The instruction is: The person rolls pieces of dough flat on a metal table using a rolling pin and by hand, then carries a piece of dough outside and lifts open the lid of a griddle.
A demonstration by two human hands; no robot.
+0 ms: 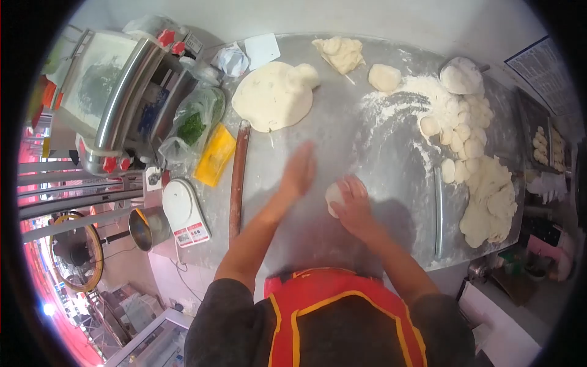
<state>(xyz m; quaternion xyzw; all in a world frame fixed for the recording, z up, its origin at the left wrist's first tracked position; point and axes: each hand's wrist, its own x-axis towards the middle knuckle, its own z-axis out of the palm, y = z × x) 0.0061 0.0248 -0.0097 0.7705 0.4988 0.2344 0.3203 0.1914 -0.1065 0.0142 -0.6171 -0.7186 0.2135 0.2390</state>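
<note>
My right hand [353, 203] is curled over a small round piece of dough [332, 197] on the metal worktop, its fingers covering much of it. My left hand [299, 169] is to the left, apart from that piece, somewhat blurred, with fingers stretched forward and nothing visible in them. Ahead of it lies a large flattened mass of dough [269, 101] with a lump at its right edge. A brown rolling pin [239, 177] rests lengthwise to the left of my left forearm.
Floury dough discs [463, 131] and a big dough slab [492, 205] occupy the right side, beside a metal rod [438, 214]. More dough [339, 54] sits at the back. On the left are a white scale [183, 208], yellow packet [215, 155], bagged greens [192, 127] and a dough-rolling machine [122, 92].
</note>
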